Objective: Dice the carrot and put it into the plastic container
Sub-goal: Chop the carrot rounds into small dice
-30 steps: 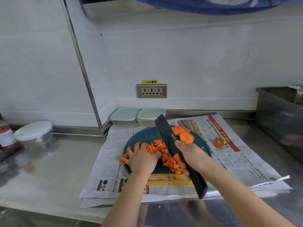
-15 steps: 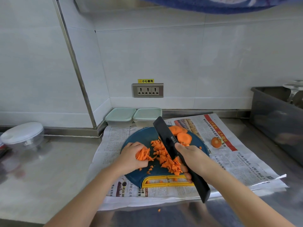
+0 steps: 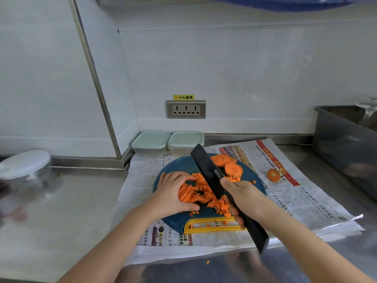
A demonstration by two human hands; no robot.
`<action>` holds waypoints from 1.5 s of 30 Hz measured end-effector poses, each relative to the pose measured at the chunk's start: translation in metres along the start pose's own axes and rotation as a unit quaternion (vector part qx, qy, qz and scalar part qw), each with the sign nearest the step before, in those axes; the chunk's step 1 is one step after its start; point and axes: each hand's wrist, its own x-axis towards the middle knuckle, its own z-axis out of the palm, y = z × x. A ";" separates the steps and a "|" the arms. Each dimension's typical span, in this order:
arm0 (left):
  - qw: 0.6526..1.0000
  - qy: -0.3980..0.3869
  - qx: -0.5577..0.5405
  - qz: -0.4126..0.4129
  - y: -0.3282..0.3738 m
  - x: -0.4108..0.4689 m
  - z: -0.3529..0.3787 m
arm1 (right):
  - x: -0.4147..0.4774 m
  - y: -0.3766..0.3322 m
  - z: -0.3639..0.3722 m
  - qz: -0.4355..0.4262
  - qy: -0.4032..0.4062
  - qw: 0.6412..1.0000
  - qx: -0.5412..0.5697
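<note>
A round blue cutting board [image 3: 175,164] with a yellow handle lies on newspaper. Cut carrot pieces [image 3: 206,196] are heaped in its middle, and two carrot slices [image 3: 233,169] lie at its far side. My left hand [image 3: 173,193] cups around a bunch of carrot strips at the left of the heap, thumb toward me. My right hand [image 3: 242,196] grips the black knife [image 3: 210,170], whose blade slants up and away over the board. Two lidded plastic containers [image 3: 151,141] stand against the wall behind the board.
A carrot end [image 3: 273,175] lies on the newspaper [image 3: 306,201] right of the board. A dark grey bin [image 3: 344,148] stands at the right. A round white-lidded clear container [image 3: 26,167] sits far left on the steel counter. A wall socket [image 3: 186,109] is above the containers.
My left hand turned from lying flat on the pile to cupping a bunch of carrot strips from the left. The knife and right hand stayed almost still.
</note>
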 end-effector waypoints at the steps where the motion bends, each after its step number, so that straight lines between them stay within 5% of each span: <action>1: 1.000 -0.005 0.003 0.007 0.000 -0.001 -0.001 | -0.001 0.000 -0.001 0.002 0.002 1.000 -0.002; 29: 0.974 0.143 0.154 0.079 0.023 -0.003 0.012 | -0.022 0.006 0.000 -0.002 0.009 1.000 0.000; 45: 0.975 0.146 0.146 0.087 0.027 -0.011 0.013 | -0.027 0.009 0.001 -0.002 0.011 1.000 -0.013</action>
